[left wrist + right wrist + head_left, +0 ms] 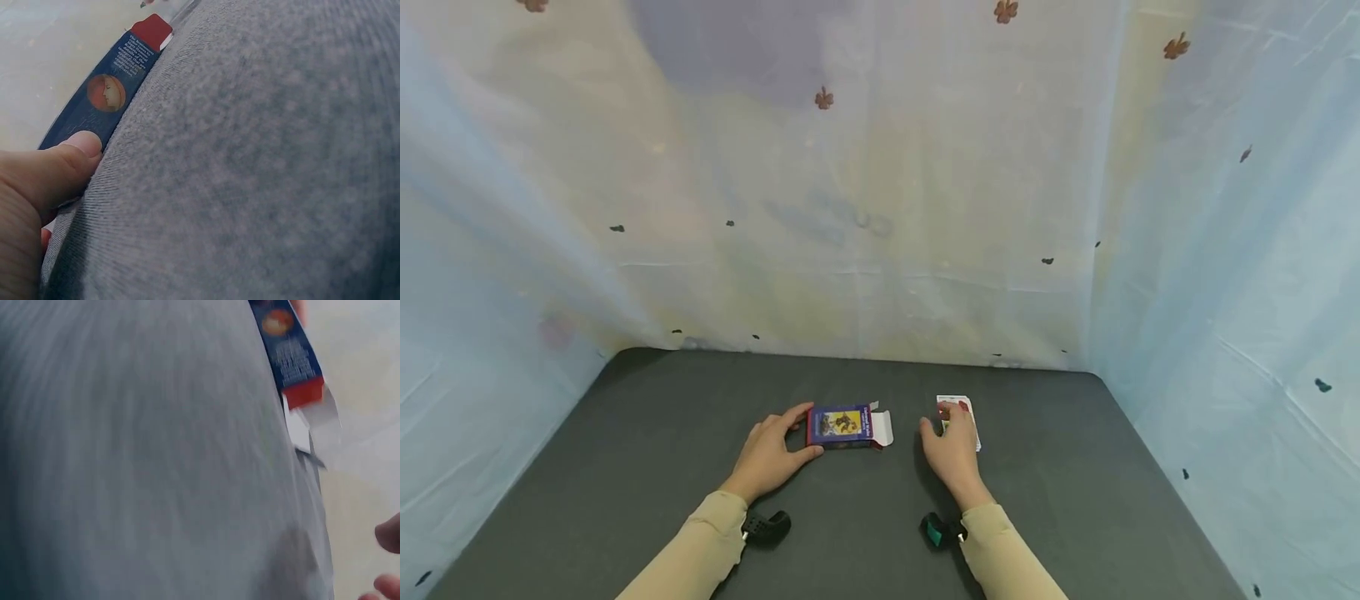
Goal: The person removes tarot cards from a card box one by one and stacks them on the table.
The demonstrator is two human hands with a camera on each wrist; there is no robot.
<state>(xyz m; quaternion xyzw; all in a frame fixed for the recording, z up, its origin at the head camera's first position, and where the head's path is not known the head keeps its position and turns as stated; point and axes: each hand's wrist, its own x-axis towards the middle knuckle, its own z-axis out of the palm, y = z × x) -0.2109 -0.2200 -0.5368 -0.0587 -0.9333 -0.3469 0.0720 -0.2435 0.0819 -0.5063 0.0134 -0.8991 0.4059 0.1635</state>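
Note:
A blue and red card box (842,423) with a yellow picture lies on the dark table, its white end flap (882,428) open to the right. My left hand (767,457) holds the box's left end between thumb and fingers. In the left wrist view the thumb presses the box's blue side (128,72). To the right lie white-edged cards (967,403), partly hidden by my right hand (953,458). That hand hovers over them with its fingers loosely bent. Its fingertips (389,536) are apart and blurred in the right wrist view, with nothing seen between them.
The dark grey table (1045,492) has rounded far corners. Pale patterned sheets (880,208) hang behind it and along both sides. A dark band with a device sits at each wrist, below the beige sleeves (700,542).

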